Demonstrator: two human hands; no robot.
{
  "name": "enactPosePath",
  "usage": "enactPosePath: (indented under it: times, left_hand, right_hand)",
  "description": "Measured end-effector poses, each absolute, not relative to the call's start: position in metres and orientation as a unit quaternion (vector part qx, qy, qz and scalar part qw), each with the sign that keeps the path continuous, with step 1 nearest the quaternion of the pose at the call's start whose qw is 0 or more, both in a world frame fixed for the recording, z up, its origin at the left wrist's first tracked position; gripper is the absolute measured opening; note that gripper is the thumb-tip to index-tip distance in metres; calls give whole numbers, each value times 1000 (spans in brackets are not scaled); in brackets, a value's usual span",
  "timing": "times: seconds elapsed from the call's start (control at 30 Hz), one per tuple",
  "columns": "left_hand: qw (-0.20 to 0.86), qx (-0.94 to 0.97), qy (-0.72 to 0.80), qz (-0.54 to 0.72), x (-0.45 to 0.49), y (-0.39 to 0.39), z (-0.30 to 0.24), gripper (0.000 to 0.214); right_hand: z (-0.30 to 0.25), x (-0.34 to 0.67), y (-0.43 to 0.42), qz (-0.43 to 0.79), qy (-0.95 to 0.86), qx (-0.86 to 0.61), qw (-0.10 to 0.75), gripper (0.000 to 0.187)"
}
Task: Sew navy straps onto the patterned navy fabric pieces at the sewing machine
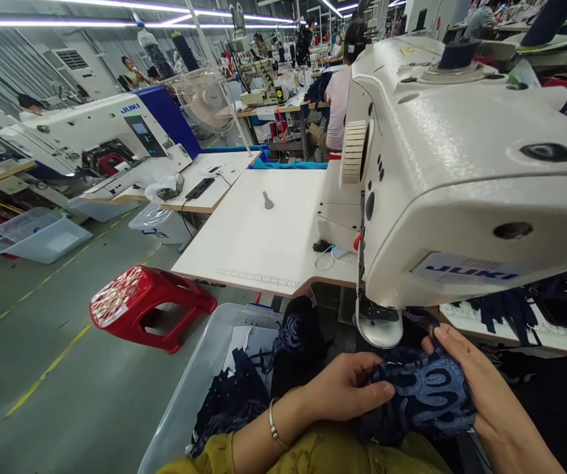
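Observation:
A navy lace garment piece (426,388) with a lighter blue swirl pattern is held in front of my body, just below the head of a white JUKI sewing machine (461,171). Its left side is pinched by my left hand (345,388), thumb on top and the other fingers partly hidden behind the cloth. On the opposite side, my right hand (471,368) grips the upper edge between thumb and fingers. Close above the cloth sits the machine's round metal plate (381,330). Whether the fabric touches it, I cannot tell.
A clear plastic bin (179,401) of dark garment pieces stands at lower left, with a red stool (150,306) beyond it. The white worktable (258,224) bears a small grey metal piece (268,201). Navy straps (505,316) lie at right. A person (339,99) sits ahead.

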State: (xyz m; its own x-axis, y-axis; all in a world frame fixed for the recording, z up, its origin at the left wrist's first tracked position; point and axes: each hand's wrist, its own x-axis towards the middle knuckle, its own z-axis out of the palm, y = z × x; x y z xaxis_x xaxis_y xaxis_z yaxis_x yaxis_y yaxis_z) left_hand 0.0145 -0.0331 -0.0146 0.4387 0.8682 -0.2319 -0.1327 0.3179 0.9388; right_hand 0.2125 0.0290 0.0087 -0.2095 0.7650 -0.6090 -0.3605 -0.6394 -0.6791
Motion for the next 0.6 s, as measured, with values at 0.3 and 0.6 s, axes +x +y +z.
enactPosePath:
  times: [0.3,0.6]
  left_hand:
    - [680,519,415,310,20,-31,-17,57]
    - [546,618,476,306,-8,-22,-46,34]
  right_hand:
    - [-3,230,26,710,-306,-529,349,34]
    - [-45,337,40,354,-510,-738,265,27]
